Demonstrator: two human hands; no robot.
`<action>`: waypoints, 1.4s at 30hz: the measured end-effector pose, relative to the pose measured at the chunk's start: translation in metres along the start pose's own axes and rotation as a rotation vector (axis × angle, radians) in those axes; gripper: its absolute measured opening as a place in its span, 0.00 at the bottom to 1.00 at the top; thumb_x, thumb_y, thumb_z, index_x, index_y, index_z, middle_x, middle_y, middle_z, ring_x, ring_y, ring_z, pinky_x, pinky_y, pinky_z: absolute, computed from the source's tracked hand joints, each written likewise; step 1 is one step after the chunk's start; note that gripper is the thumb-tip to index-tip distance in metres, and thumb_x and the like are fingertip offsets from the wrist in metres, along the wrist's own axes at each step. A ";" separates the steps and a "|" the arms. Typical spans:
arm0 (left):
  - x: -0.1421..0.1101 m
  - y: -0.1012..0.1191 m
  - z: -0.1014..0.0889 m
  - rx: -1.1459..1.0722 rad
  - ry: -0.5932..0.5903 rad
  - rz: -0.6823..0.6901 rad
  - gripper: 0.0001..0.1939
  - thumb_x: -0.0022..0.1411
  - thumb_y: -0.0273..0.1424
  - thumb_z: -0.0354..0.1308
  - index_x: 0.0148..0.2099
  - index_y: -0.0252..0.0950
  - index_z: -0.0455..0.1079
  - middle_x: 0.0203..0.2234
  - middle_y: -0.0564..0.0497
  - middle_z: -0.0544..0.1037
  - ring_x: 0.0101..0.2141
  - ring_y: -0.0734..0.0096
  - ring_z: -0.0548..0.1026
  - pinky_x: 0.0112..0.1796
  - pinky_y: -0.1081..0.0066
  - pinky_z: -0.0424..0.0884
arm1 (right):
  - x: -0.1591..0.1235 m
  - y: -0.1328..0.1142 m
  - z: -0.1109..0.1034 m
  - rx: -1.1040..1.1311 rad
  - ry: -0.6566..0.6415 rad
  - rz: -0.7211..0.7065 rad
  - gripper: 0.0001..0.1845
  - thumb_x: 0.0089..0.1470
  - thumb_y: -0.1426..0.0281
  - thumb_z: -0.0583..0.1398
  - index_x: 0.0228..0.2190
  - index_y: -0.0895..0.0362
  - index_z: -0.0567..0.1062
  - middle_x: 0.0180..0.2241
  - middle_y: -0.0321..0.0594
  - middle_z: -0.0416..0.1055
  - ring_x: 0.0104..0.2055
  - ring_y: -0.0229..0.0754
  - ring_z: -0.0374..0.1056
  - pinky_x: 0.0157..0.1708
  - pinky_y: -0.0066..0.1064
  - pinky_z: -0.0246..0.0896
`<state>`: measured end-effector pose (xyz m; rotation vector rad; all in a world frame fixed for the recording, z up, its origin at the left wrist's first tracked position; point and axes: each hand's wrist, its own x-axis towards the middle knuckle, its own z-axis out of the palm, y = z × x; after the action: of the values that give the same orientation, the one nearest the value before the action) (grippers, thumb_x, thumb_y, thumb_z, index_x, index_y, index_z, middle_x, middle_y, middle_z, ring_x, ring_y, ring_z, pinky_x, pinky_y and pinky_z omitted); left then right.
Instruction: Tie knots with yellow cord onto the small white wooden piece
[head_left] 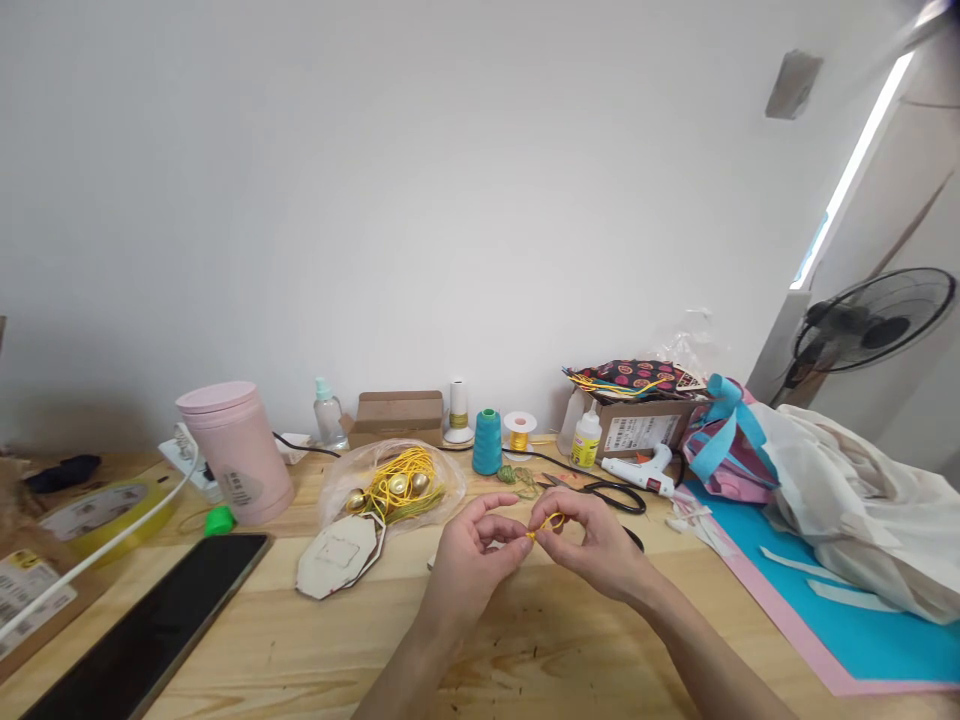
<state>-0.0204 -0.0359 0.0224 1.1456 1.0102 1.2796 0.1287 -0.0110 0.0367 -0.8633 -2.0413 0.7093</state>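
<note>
Presently, at the far left of the table (262, 660), a tape roll (101, 512) lies behind a phone (161, 620). A pink cup (238, 455) stands to their right, with a green object (219, 520) just beside its base. Next come a spray bottle (328, 415) near the wall (465, 200) and, nearer the person, a pale octagonal piece (337, 555), in front of a clear bag (341, 475) holding yellow cords and gold beads. An open box (399, 418), a white cone (458, 408) and a teal spool (487, 445) follow.

At centre, the left hand (472, 548) pinches the knotted part of a yellow cord (554, 521) between thumb and fingertips. The right hand (592, 545) pinches the same cord just beside it, a small loop standing at its fingers. The cord is held above the table.

Beyond the hands sit a yellow spool (519, 438), a glue bottle (586, 440), scissors (619, 495) with black handles and a glue gun (641, 471). At right, white cloth (855, 510) lies partly over blue sheet material (877, 635); a fan (874, 325) stands behind.
</note>
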 end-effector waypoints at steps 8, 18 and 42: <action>-0.005 -0.003 0.000 0.362 0.013 0.200 0.17 0.46 0.24 0.56 0.41 0.40 0.66 0.23 0.52 0.75 0.27 0.69 0.71 0.28 0.75 0.63 | -0.001 0.002 0.000 -0.493 -0.061 -0.314 0.08 0.40 0.79 0.55 0.24 0.56 0.71 0.24 0.37 0.68 0.28 0.39 0.60 0.28 0.30 0.55; -0.006 -0.007 0.003 0.580 -0.047 0.258 0.21 0.46 0.21 0.53 0.44 0.42 0.65 0.25 0.51 0.75 0.30 0.65 0.69 0.31 0.72 0.61 | -0.006 0.004 0.009 -0.680 -0.096 -0.244 0.07 0.38 0.80 0.54 0.20 0.58 0.70 0.20 0.41 0.68 0.25 0.40 0.62 0.22 0.28 0.53; -0.001 -0.008 -0.010 -0.388 -0.267 -0.328 0.22 0.42 0.24 0.63 0.43 0.30 0.65 0.17 0.54 0.67 0.16 0.86 0.55 0.18 0.78 0.43 | -0.004 -0.001 -0.002 -0.027 -0.075 -0.215 0.08 0.38 0.82 0.53 0.20 0.58 0.67 0.21 0.34 0.64 0.24 0.32 0.60 0.23 0.22 0.58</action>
<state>-0.0286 -0.0355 0.0127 0.7873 0.6793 0.9738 0.1313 -0.0143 0.0369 -0.6271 -2.1749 0.6040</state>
